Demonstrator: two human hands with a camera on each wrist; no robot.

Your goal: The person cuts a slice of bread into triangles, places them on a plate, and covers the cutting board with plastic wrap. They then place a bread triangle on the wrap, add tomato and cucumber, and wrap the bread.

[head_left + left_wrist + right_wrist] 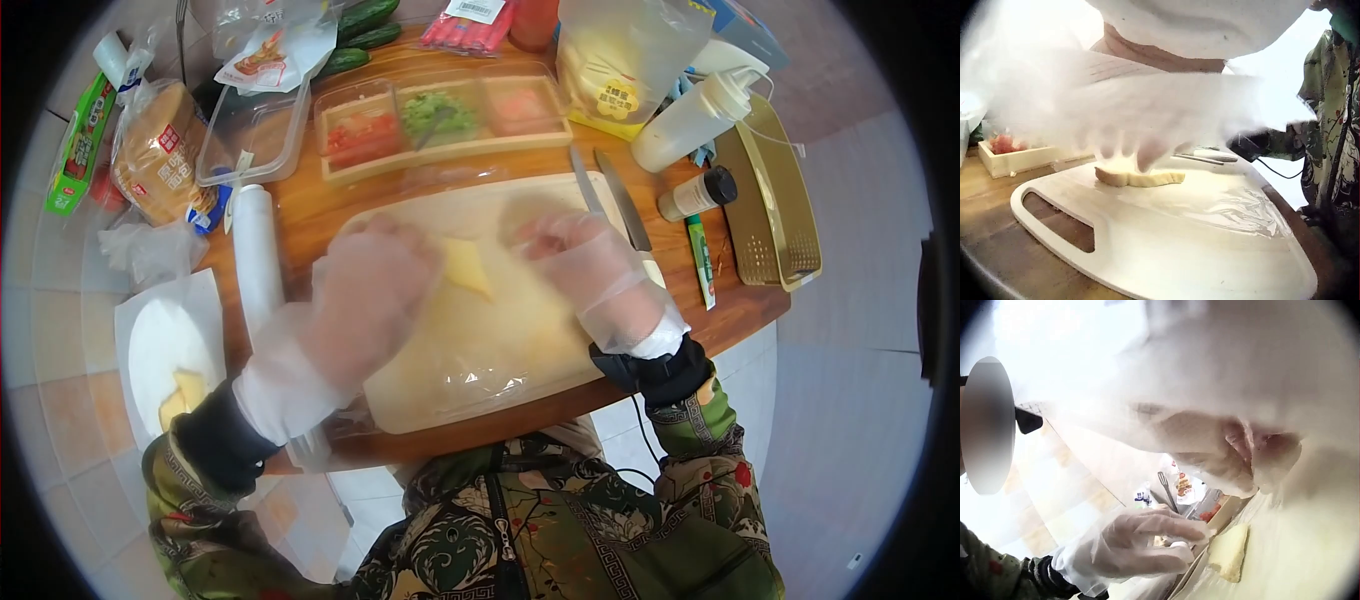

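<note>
A trimmed piece of bread (465, 268) lies on the film-covered cutting board (480, 380). My left hand (375, 280), in a clear plastic glove, is left of the bread. In the right wrist view, the same left hand (1141, 544) shows loosely extended fingers, with nothing held. My right hand (580, 260), also gloved, is above the board's right part, its fingers loosely bent. Seen close up, the fingertips of this right hand (1260, 459) come near the thumb, and no object shows between them. The left wrist view shows the bread (1138, 177) under blurred fingers.
Behind the board stands a tray (450, 160) of chopped fillings. Two knives (622, 200) lie at the board's right, near a seasoning jar (697, 193) and squeeze bottle (692, 120). A wrap roll (257, 250) and bread scraps (182, 400) on white paper are at left.
</note>
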